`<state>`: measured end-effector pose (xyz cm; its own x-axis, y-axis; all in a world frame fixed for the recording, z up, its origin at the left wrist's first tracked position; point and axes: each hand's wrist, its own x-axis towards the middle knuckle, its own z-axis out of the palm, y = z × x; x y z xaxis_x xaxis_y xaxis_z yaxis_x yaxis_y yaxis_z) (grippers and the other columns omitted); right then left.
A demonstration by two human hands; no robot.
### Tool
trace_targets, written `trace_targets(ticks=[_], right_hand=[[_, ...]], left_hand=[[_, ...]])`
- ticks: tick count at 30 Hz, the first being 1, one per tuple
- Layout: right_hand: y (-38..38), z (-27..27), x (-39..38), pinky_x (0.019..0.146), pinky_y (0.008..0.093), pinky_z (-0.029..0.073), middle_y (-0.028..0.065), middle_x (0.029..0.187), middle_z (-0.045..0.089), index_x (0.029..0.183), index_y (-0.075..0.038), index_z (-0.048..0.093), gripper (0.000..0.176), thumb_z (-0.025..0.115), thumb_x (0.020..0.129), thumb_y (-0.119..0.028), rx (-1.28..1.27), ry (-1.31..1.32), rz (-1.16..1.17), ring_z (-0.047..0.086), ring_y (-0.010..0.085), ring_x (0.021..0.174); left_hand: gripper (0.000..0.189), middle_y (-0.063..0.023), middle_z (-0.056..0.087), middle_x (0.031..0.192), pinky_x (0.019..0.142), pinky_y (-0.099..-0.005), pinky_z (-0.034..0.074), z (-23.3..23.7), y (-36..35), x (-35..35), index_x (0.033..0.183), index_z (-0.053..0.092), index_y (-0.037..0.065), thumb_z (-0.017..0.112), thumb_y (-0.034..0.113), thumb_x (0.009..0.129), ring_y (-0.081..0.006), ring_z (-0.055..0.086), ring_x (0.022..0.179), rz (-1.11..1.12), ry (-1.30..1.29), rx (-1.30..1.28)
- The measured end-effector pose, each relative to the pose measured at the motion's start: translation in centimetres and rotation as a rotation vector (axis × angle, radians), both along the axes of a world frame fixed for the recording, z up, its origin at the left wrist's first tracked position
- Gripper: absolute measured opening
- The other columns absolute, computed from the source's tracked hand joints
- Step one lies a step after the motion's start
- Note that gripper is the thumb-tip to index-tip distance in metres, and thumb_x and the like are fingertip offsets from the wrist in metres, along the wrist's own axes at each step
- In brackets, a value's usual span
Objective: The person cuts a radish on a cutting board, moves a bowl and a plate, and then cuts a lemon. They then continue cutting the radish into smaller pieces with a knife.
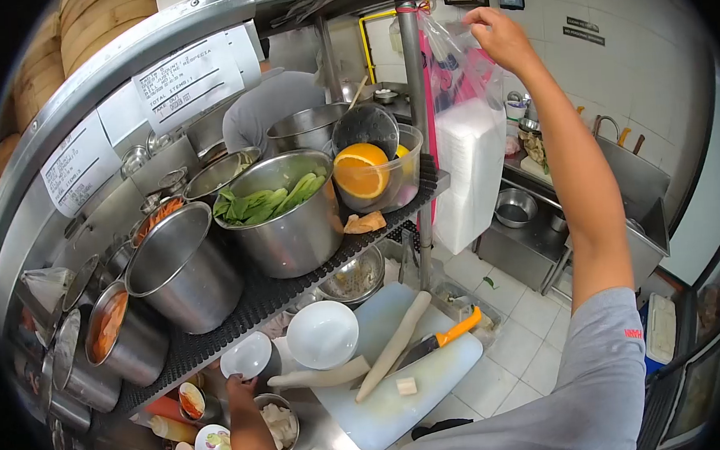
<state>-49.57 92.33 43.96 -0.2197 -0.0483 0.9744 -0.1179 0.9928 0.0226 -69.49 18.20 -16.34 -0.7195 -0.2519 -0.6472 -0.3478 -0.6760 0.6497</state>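
Note:
My right hand [495,42] is raised at the upper right, its fingers pinching the top of a clear plastic bag [460,74]. The bag hangs by the metal post, and stacked white foam containers [465,165] show in its lower part. Low on the left, my left hand [240,389] grips the near rim of a small white bowl [247,355]; its fingers are partly in shadow. A larger white bowl [323,334] stands beside that one. Long pale roots [395,348] lie on and across the edge of the cutting board [443,377], with an orange-handled knife [458,324] and a small pale block [406,385].
Above the counter, a shelf [297,272] holds a pot of green leaves [277,222], several other metal pots and a plastic tub with a cut orange [362,171]. Paper slips [186,83] hang overhead. A person in grey [274,106] stands behind. Sinks [641,241] are at right.

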Motion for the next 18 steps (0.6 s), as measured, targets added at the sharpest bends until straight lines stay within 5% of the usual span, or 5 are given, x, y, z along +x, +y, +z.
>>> trace_targets(ticks=[4,9,13,16,18], right_hand=[[1.0,1.4,-0.2,0.072,0.0315,0.051,0.0041,0.078,0.065,0.091,-0.006,0.065,0.02,0.05,0.086,-0.017,-0.181,-0.507,0.385,0.062,0.0182,0.074],[-1.2,2.7,-0.3,0.062,0.0303,0.052,0.0088,0.077,0.066,0.096,-0.01,0.071,0.02,0.055,0.084,-0.013,-0.341,-1.242,-0.064,0.061,0.0158,0.066],[-1.1,1.5,-2.2,0.063,0.0351,0.056,0.0122,0.091,0.07,0.099,-0.006,0.07,0.02,0.066,0.082,-0.015,-0.591,-1.461,0.148,0.067,0.0221,0.078],[0.3,0.4,-3.7,0.067,0.0402,0.054,0.0142,0.091,0.071,0.087,-0.009,0.074,0.019,0.078,0.07,-0.017,-0.033,-1.291,-0.377,0.067,0.024,0.075],[6.5,-0.9,-8.5,0.064,0.0425,0.056,0.0136,0.097,0.069,0.1,-0.008,0.072,0.033,0.078,0.069,-0.017,-0.512,-1.61,-0.114,0.067,0.0301,0.08]], left_hand=[[0.049,-0.017,0.037,0.143,0.099,-0.0651,0.037,2.6,0.6,2.9,0.141,0.033,0.013,0.041,0.014,0.093,-0.0397,0.039,0.13,-0.039,-0.068,0.007],[0.047,-0.0133,0.037,0.145,0.097,-0.0635,0.038,2.1,-0.3,2.5,0.141,0.035,0.015,0.039,0.019,0.094,-0.0373,0.039,0.13,-0.032,-0.13,0.067],[0.049,-0.0115,0.041,0.144,0.098,-0.0578,0.039,1.5,-0.9,2.0,0.138,0.04,0.013,0.046,0.025,0.091,-0.034,0.045,0.128,-0.049,-0.115,0.156],[0.048,-0.01,0.047,0.137,0.095,-0.0567,0.041,2.8,-0.3,2.8,0.134,0.045,0.013,0.05,0.025,0.088,-0.0333,0.049,0.124,-0.128,0.054,-0.02],[0.046,-0.0076,0.051,0.129,0.093,-0.0535,0.04,3.8,0.0,3.7,0.129,0.048,0.014,0.054,0.027,0.086,-0.0301,0.046,0.125,-0.133,0.401,-0.145]])
